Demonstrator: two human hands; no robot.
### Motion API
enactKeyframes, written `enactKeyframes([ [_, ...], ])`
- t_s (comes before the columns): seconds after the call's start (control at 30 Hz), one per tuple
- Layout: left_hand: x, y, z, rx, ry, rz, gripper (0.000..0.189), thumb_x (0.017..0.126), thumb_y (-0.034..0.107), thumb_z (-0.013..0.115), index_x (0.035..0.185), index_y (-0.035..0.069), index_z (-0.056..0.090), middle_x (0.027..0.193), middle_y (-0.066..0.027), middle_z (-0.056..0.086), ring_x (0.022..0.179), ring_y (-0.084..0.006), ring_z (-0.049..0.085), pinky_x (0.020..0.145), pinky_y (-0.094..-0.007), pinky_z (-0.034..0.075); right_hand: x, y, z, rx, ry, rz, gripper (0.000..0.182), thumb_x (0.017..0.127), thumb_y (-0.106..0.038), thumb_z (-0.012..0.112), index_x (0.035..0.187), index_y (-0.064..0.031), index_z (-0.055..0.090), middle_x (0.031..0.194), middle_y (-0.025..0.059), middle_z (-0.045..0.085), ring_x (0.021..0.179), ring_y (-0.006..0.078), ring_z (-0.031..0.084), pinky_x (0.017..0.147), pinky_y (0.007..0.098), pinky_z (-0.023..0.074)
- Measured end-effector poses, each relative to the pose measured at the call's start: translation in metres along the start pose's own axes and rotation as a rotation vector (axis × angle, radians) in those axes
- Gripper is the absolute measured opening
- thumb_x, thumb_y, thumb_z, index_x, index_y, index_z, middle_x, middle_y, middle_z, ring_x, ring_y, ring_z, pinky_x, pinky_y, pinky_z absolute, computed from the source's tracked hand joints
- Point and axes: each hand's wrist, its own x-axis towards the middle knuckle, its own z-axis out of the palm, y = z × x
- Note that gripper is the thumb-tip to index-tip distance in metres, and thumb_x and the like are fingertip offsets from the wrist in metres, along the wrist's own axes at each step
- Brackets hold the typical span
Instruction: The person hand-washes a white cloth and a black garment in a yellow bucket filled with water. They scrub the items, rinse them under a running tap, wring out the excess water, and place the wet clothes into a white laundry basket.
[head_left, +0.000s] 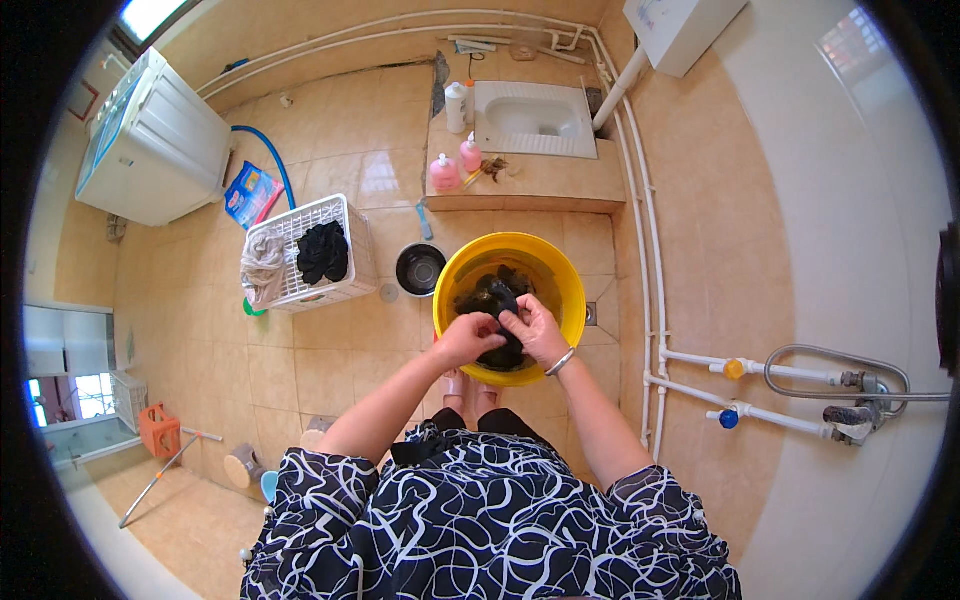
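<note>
Before my feet stands a yellow plastic tub (568, 300) with water and wet black cloth (501, 360) in it. Both hands are over the tub, gripping part of the dark cloth. My left hand (472, 339) has its fingers curled against the cloth on the left side. My right hand (537, 331), with a silver bangle at the wrist, pinches a fold of it between thumb and fingers. The fingers and the tub's wall hide part of the cloth. A black basin (421, 268) stands on the tiled floor just left of the tub.
A white plastic basket (361, 251) at left carries black cloth (324, 253) and pale cloth (262, 259). Behind it are a detergent bag (253, 195) and a washing machine (161, 139). Pink pump bottles (445, 174) stand by the squat toilet (536, 118). Water pipes (654, 262) run along the right wall.
</note>
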Motion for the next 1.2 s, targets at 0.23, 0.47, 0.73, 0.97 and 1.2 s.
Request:
enactKeyframes([
  [0.23, -0.008, 0.005, -0.018, -1.112, 0.014, -0.1, 0.025, 0.086, 0.016, 0.045, 0.109, 0.007, 0.047, 0.098, -0.004, 0.055, 0.087, -0.0163, 0.054, 0.077, -0.0315, 0.042, 0.006, 0.006, -0.044, -0.249, 0.127, 0.129, 0.031, 0.079, -0.033, 0.059, 0.093, -0.0066, 0.051, 0.07, -0.0001, 0.051, 0.057, 0.0071, 0.047, 0.045, 0.02, 0.0391],
  [0.47, -0.021, 0.02, -0.001, -1.38, -0.071, -0.012, 0.03, 0.087, 0.019, 0.04, 0.115, 0.009, 0.042, 0.11, -0.0056, 0.052, 0.1, -0.0192, 0.05, 0.087, -0.0369, 0.039, 0.008, 0.032, -0.031, -0.35, -0.126, 0.03, 0.032, 0.081, -0.031, 0.056, 0.099, -0.0052, 0.05, 0.085, 0.004, 0.056, 0.072, 0.01, 0.051, 0.065, 0.0219, 0.0428],
  [0.73, -0.024, 0.02, 0.003, -1.437, -0.01, -0.152, 0.03, 0.085, 0.029, 0.045, 0.107, 0.01, 0.046, 0.104, -0.0045, 0.054, 0.094, -0.0185, 0.052, 0.084, -0.0363, 0.041, -0.017, -0.004, -0.003, -0.231, -0.092, 0.164, 0.02, 0.079, -0.022, 0.059, 0.088, -0.0069, 0.052, 0.079, -0.0003, 0.052, 0.073, 0.0076, 0.052, 0.062, 0.0257, 0.0496],
  [0.97, -0.012, 0.007, 0.012, -0.744, 0.372, -0.212, 0.023, 0.065, 0.005, 0.063, 0.084, 0.004, 0.05, 0.076, -0.0048, 0.054, 0.067, -0.0125, 0.053, 0.062, -0.0259, 0.045, -0.021, 0.007, -0.005, 0.444, 0.264, 0.092, 0.008, 0.08, -0.014, 0.057, 0.08, -0.0085, 0.051, 0.074, -0.0003, 0.051, 0.067, 0.0115, 0.052, 0.06, 0.0302, 0.0501],
  [1.2, -0.02, -0.007, 0.019, -0.527, 0.263, -0.092, 0.015, 0.067, 0.0, 0.054, 0.068, 0.005, 0.04, 0.072, -0.0056, 0.052, 0.062, -0.013, 0.05, 0.057, -0.0243, 0.044, -0.024, -0.015, -0.02, 0.839, 0.443, -0.036, 0.011, 0.082, -0.02, 0.054, 0.09, -0.0129, 0.049, 0.09, 0.0031, 0.054, 0.084, 0.021, 0.052, 0.071, 0.047, 0.0447],
])
